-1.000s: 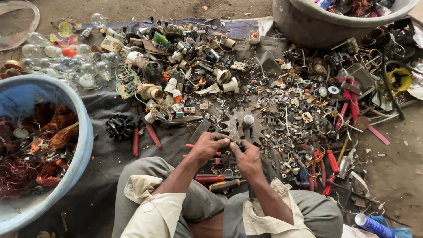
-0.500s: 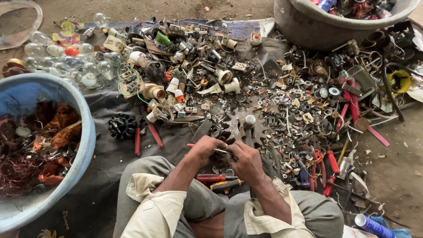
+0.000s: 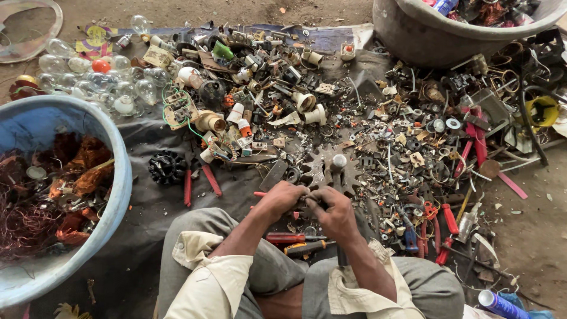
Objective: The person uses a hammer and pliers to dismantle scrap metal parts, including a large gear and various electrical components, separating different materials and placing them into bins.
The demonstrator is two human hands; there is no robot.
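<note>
Both hands meet over the near middle of the dark mat, left hand (image 3: 282,198) and right hand (image 3: 334,210) with fingers curled tight around a small dark part (image 3: 309,202), mostly hidden between them.

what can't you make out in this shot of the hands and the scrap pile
- Head view: the small part between the left hand and right hand, covered by fingers.
- Blue tub: cut off by left edge.
- Grey tub: cut off by top edge.
</note>
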